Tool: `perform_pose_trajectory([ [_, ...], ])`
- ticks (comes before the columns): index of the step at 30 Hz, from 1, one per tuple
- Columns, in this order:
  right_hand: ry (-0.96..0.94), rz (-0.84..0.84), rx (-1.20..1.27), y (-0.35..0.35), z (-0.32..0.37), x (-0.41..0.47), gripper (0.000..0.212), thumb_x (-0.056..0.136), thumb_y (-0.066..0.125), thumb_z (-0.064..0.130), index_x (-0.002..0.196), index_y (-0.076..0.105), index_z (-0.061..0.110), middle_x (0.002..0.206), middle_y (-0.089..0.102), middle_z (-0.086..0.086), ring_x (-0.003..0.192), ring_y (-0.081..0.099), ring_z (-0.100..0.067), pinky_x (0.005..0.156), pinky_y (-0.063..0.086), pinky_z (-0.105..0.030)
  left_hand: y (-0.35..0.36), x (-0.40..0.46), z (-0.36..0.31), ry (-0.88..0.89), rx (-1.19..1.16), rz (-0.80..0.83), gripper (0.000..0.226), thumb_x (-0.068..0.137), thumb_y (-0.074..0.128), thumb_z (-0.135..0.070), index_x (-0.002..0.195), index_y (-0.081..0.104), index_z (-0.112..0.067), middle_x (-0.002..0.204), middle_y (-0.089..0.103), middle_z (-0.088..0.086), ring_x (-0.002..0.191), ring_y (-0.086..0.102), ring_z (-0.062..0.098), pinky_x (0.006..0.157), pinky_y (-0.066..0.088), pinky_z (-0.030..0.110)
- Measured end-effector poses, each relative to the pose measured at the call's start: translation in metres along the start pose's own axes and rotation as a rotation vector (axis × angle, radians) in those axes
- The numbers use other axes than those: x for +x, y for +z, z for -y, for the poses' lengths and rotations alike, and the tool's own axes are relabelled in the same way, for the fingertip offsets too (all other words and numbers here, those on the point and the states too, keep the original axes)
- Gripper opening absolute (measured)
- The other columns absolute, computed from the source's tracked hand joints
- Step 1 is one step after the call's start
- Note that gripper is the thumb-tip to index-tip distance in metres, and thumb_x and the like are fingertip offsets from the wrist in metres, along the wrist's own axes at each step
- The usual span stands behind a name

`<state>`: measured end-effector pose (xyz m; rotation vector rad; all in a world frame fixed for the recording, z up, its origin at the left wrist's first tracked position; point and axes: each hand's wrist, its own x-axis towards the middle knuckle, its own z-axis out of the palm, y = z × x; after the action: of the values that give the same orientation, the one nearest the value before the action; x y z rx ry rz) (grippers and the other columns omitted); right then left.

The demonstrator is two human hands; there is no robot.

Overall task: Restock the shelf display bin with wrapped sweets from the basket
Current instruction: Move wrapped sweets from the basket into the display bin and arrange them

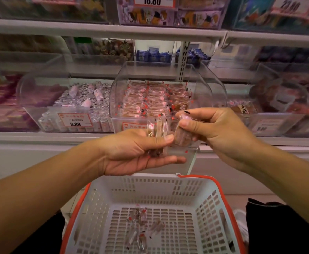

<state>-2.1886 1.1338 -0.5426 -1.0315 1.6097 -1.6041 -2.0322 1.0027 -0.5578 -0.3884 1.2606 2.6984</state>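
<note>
My left hand (137, 153) holds a small stack of clear-wrapped brown sweets (156, 136), thumb pressed on top. My right hand (216, 132) pinches one wrapped brown sweet (181, 136) just right of that stack. Both hands hover in front of the clear display bin (201, 85), whose lid stands raised and which holds neat rows of the same sweets (150, 99). Below the hands sits a white basket with a red rim (212, 180). Several loose wrapped sweets (140, 228) lie on its floor.
A neighbouring bin of silver and pink sweets (84, 99) with a 9.80 price tag stands to the left. Another bin of dark sweets (281, 99) is at the right. More bins fill the shelf above (150, 32). The white shelf ledge (40, 140) runs behind the hands.
</note>
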Motion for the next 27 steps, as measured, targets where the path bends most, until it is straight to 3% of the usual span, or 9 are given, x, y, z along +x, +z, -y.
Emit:
perform_pose_trajectory([
  [4,-0.026,0.109,0.026,0.005,-0.003,-0.004,0.033,0.074,0.07,0.012,0.107,0.074,0.006,0.084,0.074,-0.01,0.066,0.064,-0.016,0.063,0.058,-0.022,0.002,0.0,-0.001,-0.008,0.104,0.001,0.041,0.078,0.072,-0.02,0.117,0.07,-0.008,0.126,0.065,0.017,0.112,0.065,0.037,0.074,0.059,0.022],
  [8,-0.211,0.175,-0.421,0.005,-0.003,-0.004,0.047,0.085,0.069,0.007,0.13,0.062,0.016,0.116,0.067,0.002,0.099,0.068,-0.01,0.088,0.056,-0.025,0.002,0.0,-0.001,-0.058,0.221,-0.049,0.034,0.067,0.079,-0.014,0.1,0.078,-0.01,0.111,0.072,0.015,0.105,0.069,0.03,0.07,0.058,0.019],
  [10,-0.176,0.273,-0.442,0.007,-0.004,-0.006,0.051,0.091,0.064,0.008,0.14,0.054,0.019,0.13,0.064,0.008,0.116,0.062,-0.003,0.098,0.051,-0.022,0.001,0.002,0.001,-0.06,0.227,-0.079,0.035,0.067,0.081,-0.011,0.101,0.077,-0.006,0.11,0.072,0.016,0.105,0.07,0.029,0.07,0.058,0.021],
  [14,-0.27,0.318,-0.65,0.01,-0.012,-0.007,0.053,0.093,0.064,0.013,0.142,0.05,0.027,0.138,0.053,0.019,0.127,0.046,0.012,0.106,0.038,-0.011,-0.003,0.005,0.004,0.001,0.269,-0.174,0.04,0.064,0.081,-0.009,0.102,0.073,-0.003,0.102,0.073,0.014,0.102,0.071,0.026,0.069,0.059,0.027],
  [18,-0.393,0.364,-0.807,0.005,-0.007,-0.004,0.067,0.087,0.073,0.024,0.146,0.043,0.036,0.148,0.045,0.022,0.135,0.036,0.011,0.111,0.032,-0.015,-0.001,0.006,0.002,-0.031,0.595,-0.205,0.024,0.068,0.082,-0.004,0.088,0.073,-0.011,0.086,0.072,0.006,0.08,0.072,0.014,0.064,0.056,0.023],
  [20,-0.413,0.413,-0.832,0.003,-0.002,-0.004,0.068,0.083,0.078,0.028,0.142,0.047,0.037,0.139,0.053,0.02,0.129,0.046,0.006,0.105,0.039,-0.018,0.001,0.005,0.0,-0.069,0.72,-0.198,0.028,0.069,0.083,0.001,0.09,0.07,-0.011,0.085,0.071,0.006,0.076,0.071,0.015,0.062,0.056,0.024],
  [22,-0.459,0.439,-0.907,0.002,0.005,-0.003,0.056,0.078,0.082,0.03,0.13,0.061,0.03,0.12,0.063,0.016,0.113,0.057,-0.001,0.094,0.047,-0.025,0.004,0.005,-0.004,-0.079,0.773,-0.221,0.046,0.066,0.085,0.002,0.106,0.065,-0.01,0.094,0.072,0.008,0.083,0.073,0.022,0.06,0.057,0.025],
  [24,-0.518,0.479,-1.038,0.002,0.011,-0.003,0.045,0.078,0.081,0.035,0.119,0.067,0.025,0.106,0.064,0.013,0.098,0.059,-0.005,0.083,0.049,-0.03,0.007,0.006,-0.008,-0.072,0.817,-0.28,0.066,0.062,0.088,-0.001,0.119,0.056,-0.009,0.108,0.07,0.013,0.091,0.073,0.028,0.06,0.057,0.026],
  [27,-0.537,0.501,-1.156,0.005,0.018,-0.002,0.046,0.078,0.078,0.044,0.116,0.065,0.023,0.1,0.06,0.012,0.09,0.056,-0.007,0.079,0.048,-0.03,0.01,0.006,-0.013,-0.029,0.873,-0.272,0.073,0.059,0.09,-0.001,0.122,0.053,-0.009,0.116,0.067,0.015,0.097,0.071,0.032,0.068,0.058,0.032],
])
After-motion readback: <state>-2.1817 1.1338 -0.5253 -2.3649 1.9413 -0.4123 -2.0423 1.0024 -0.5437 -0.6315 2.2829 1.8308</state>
